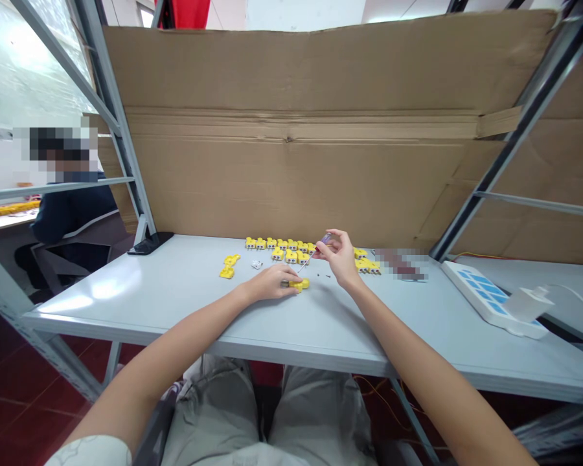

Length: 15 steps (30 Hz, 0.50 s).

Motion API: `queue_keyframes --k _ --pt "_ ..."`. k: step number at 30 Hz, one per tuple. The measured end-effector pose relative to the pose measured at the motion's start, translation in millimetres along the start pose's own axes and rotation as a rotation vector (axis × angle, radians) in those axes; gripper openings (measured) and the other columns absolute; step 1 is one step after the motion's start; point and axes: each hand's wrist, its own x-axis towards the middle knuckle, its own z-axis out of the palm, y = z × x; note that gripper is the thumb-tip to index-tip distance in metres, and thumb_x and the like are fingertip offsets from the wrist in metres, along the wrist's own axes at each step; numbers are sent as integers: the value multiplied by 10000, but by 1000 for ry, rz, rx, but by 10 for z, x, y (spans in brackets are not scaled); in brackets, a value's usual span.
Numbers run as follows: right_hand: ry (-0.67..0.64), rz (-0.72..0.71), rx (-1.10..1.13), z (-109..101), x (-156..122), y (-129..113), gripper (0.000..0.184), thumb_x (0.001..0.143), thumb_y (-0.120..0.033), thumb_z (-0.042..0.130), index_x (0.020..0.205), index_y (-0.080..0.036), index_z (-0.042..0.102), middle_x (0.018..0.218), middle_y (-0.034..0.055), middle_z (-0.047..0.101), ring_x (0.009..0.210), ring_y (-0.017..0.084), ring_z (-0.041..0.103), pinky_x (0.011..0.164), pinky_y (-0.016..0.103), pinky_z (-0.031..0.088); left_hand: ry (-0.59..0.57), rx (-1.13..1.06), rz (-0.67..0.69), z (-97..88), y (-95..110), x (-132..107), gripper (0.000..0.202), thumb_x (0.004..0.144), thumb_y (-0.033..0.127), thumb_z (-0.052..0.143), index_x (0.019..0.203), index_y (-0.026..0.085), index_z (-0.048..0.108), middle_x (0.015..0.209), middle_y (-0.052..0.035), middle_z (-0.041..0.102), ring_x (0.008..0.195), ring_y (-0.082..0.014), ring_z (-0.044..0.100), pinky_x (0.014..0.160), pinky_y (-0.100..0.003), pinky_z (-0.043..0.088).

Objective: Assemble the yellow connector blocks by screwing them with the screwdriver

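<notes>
My left hand (272, 283) rests on the pale grey table top (175, 304), its fingers shut on a yellow plastic connector (298, 285). My right hand (340, 259) pinches a small screwdriver (315, 249) with a translucent purple handle. Its thin shaft slants down towards the held connector, and the tip seems close to it. Several yellow connectors (282, 249) stand in rows just behind my hands. More of them lie at the left (229, 266) and right (366, 265). A small white part (256, 264) and several tiny dark screws (326, 276) lie nearby.
A cardboard sheet (291, 175) stands along the back of the table between grey metal shelf uprights. A black phone (150, 243) lies at the back left corner. A blue-and-white power strip (488, 298) sits at the right. A seated person (72, 213) works at another bench to the left.
</notes>
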Motion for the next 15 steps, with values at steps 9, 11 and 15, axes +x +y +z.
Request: queue_keyframes --k 9,11,15 --pt "-15 1 -15 -8 12 39 502 642 -419 709 1040 -267 443 738 -33 587 640 192 648 677 423 592 -25 -17 -39 -5 -14 10 342 862 341 619 1165 191 668 1156 -108 664 1043 -208 613 953 -311 437" --pt "-10 6 -6 -5 13 35 506 634 -412 716 1032 -266 440 735 -35 586 625 187 644 668 419 593 -23 -18 -43 -11 -10 8 341 860 340 621 1159 184 672 1154 -109 667 1040 -206 620 950 -300 440" --pt "-4 11 1 -1 12 27 517 623 -418 729 1023 -267 438 728 -44 584 610 180 639 656 414 597 -18 -1 -50 -27 6 6 357 847 348 636 1150 162 675 1154 -125 668 1038 -223 628 950 -310 444"
